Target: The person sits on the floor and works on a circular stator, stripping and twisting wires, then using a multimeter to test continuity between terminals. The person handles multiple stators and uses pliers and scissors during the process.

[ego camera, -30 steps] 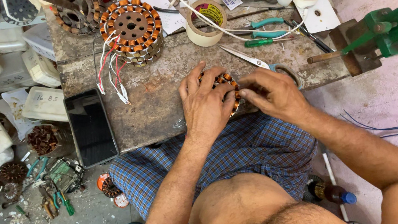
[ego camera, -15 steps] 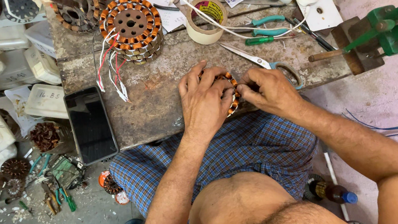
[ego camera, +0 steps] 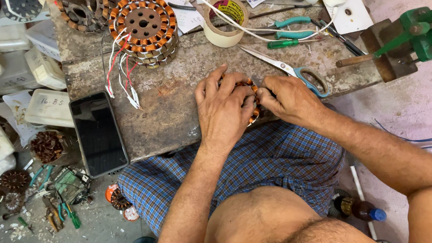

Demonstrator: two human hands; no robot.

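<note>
Centrally, at the near edge of the stone worktop: small wound stator, ring-shaped, orange-insulated, lying flat and almost wholly covered. Left hand spread over the stator from above and from the left, fingers curled round its far rim. Right hand pressed in from the right, fingertips pinching at the stator's right edge. Hands together, touching, both clamped on the same piece; neither free. Stator directly beneath the left palm, hence nearer the left hand; ring axis vertical, no long axis to speak of. Whether a wire sits between the right fingertips: too small to tell.

Just beyond the right hand: scissors with blue-grey handles, blades pointing up-left. Farther back: larger wound stator trailing red and white leads, roll of tape, teal-handled pliers. Left of the hands, well apart: dark phone, screen off. At the right end of the worktop: green hand-cranked fixture.
</note>
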